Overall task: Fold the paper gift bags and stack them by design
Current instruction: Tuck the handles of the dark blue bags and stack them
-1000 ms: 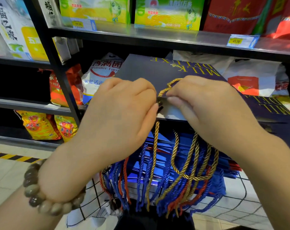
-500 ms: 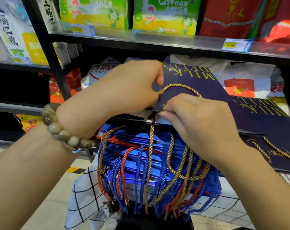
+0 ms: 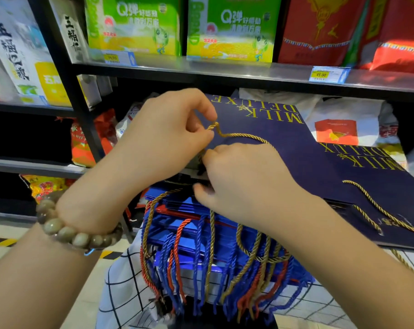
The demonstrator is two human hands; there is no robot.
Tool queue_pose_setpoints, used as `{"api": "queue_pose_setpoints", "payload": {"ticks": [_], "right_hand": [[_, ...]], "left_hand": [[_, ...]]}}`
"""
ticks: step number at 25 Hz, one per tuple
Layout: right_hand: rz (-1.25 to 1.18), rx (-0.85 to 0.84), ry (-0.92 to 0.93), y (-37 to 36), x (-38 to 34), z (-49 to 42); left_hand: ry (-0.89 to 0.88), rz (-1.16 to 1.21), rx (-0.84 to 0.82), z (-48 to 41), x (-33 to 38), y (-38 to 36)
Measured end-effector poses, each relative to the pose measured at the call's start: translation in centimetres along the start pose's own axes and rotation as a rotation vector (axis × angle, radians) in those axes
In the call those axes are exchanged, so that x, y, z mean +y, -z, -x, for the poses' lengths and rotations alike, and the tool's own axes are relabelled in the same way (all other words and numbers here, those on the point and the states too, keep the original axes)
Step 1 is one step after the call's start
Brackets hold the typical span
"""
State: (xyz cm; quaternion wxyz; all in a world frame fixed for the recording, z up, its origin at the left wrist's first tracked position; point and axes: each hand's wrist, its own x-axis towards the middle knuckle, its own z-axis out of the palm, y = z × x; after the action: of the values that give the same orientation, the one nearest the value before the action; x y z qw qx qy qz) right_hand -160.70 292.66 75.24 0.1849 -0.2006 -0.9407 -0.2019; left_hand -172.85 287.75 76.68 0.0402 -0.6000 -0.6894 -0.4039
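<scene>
A flat navy gift bag (image 3: 284, 148) with gold "MILK DELUXE" lettering lies on top of a stack of folded bright blue bags (image 3: 177, 224). My left hand (image 3: 163, 138) pinches the bag's gold rope handle (image 3: 244, 136) and lifts it off the paper. My right hand (image 3: 246, 184) grips the bag's near edge where the rope enters, thumb underneath. A second navy bag (image 3: 379, 184) of the same design lies flat to the right with its own gold rope. Blue, red and gold handles hang down from the stack's front.
The stack rests on a white cloth with a black grid (image 3: 120, 293). A metal shelf (image 3: 225, 72) with green and red boxes runs close overhead. White packages (image 3: 343, 117) sit behind the bags. A black upright (image 3: 66, 77) stands at left; tiled floor below.
My left hand rose from the bag's near edge and pulled the gold rope up and away from me. My right hand slid slightly nearer and stays at the edge.
</scene>
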Motion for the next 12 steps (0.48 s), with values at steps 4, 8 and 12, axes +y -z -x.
{"api": "queue_pose_setpoints", "payload": {"ticks": [4,8,12], "right_hand": [[-0.032,-0.049,0.004,0.4,-0.5,-0.4],[-0.143,-0.133,-0.073,1.4,1.1,-0.7],[-0.225,-0.082,-0.111,2.5,2.0,-0.8]], "left_hand": [[-0.044,0.017,0.085,0.4,0.2,-0.3],[-0.11,0.208,0.467,1.3,-0.3,0.0],[-0.069,0.458,0.808,2.9,-1.6,-0.4]]}}
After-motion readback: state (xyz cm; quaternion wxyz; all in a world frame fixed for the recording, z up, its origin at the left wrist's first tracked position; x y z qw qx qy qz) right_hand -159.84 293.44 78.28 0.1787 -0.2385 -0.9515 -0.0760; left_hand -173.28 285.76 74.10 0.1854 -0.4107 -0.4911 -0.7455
